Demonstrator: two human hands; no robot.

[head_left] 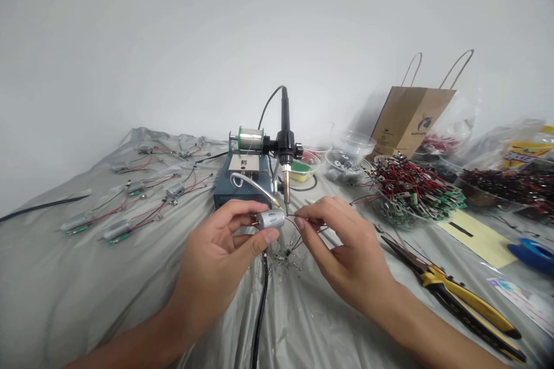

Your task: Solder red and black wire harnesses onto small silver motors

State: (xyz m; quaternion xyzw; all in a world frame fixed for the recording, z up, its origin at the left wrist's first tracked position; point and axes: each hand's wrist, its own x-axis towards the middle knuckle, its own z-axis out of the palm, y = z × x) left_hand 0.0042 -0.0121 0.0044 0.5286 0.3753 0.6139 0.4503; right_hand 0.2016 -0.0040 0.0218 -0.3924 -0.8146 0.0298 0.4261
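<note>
Between the thumb and fingers of my left hand is a small silver electric motor, lying roughly sideways. Its right end is close under the tip of a soldering iron, which a stand holds upright. My right hand pinches a thin black wire at that same end; whether wire, motor and tip touch I cannot tell. A red wire curves beside it. A silver solder feed tube bends down toward the tip from the blue soldering station, with a solder spool above it.
Several wired motors lie on the grey sheet at left. At right are a heap of wired circuit boards, yellow-handled pliers, a paper bag, a tub of metal parts and blue tape. A black cable runs toward me.
</note>
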